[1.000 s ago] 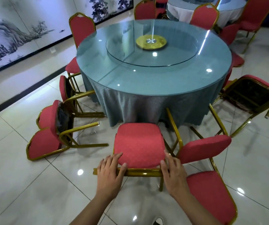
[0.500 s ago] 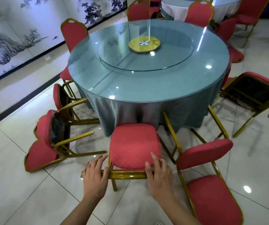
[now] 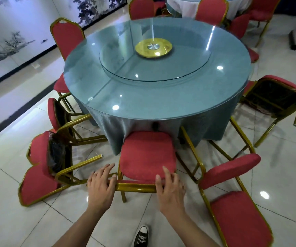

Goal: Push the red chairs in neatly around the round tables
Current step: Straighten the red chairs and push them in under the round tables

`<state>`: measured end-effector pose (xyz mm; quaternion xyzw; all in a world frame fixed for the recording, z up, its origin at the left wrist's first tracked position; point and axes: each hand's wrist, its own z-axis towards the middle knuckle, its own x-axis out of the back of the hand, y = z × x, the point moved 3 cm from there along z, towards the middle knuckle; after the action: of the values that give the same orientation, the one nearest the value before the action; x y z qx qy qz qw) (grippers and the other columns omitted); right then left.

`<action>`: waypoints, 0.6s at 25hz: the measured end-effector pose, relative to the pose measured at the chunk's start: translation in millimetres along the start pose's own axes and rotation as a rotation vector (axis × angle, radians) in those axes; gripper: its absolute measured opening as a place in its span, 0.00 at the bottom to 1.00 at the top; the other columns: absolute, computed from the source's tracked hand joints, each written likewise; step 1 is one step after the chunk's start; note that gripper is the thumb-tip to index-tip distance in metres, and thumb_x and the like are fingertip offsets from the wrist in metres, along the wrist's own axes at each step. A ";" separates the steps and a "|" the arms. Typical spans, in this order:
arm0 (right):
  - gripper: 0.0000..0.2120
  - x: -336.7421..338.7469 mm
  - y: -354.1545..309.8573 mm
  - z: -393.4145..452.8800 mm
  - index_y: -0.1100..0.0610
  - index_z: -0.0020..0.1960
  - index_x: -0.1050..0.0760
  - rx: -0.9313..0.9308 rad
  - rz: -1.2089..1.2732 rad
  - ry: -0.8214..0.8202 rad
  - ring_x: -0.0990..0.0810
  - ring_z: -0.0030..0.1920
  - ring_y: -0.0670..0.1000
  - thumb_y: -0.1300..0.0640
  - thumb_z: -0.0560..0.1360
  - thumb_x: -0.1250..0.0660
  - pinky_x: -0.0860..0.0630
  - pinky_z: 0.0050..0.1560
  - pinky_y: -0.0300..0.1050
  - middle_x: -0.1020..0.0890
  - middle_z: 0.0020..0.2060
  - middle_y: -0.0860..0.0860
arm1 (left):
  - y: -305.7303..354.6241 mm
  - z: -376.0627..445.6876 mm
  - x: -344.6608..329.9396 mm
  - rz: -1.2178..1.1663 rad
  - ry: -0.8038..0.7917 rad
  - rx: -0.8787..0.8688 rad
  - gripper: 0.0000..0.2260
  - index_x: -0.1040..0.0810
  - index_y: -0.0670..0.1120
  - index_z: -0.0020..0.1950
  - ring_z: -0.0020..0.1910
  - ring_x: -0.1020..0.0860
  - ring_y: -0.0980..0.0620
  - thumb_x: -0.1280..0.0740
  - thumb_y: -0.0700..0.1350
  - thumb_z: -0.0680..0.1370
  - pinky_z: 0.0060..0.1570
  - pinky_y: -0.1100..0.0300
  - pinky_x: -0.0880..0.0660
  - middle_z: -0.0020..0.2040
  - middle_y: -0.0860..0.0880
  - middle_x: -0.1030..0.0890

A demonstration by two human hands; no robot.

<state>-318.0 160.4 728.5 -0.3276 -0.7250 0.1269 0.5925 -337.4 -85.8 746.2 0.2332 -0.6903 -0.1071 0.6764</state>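
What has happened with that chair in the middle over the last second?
The upright chair slid forward, its seat front now touching the tablecloth. The left hand and right hand stayed on its gold top rail. The tipped-over chairs lie as before.

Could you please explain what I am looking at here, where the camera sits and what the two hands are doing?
No machine here: a person wears a wide-angle camera on the head, looking down at their own hands. The left hand and right hand rest on the gold top rail of an upright red chair, whose seat faces the round table. The table has a teal cloth, a glass top and a glass turntable on a gold hub. Several other red chairs lie tipped over, such as one at the left and one at the right. A black sneaker shows below.
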 end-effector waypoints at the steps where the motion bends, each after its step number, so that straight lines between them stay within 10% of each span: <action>1: 0.40 -4.1 -8.4 4.3 0.41 0.79 0.41 -0.011 -0.001 0.008 0.32 0.70 0.56 0.26 0.75 0.67 0.38 0.73 0.63 0.31 0.71 0.52 | -5.5 10.1 3.0 0.005 -0.011 -0.010 0.29 0.29 0.55 0.74 0.74 0.34 0.47 0.55 0.62 0.79 0.76 0.42 0.44 0.71 0.48 0.26; 15: 0.29 -21.9 -69.4 67.9 0.45 0.79 0.39 -0.062 0.047 0.043 0.32 0.71 0.58 0.35 0.82 0.52 0.37 0.73 0.64 0.31 0.71 0.55 | -26.5 115.4 21.7 0.017 -0.075 -0.106 0.31 0.32 0.56 0.75 0.74 0.34 0.47 0.56 0.65 0.78 0.76 0.43 0.44 0.73 0.49 0.28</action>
<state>-402.7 108.3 733.2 -0.3653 -0.7077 0.1113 0.5944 -445.7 -138.3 745.9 0.1867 -0.7106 -0.1465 0.6623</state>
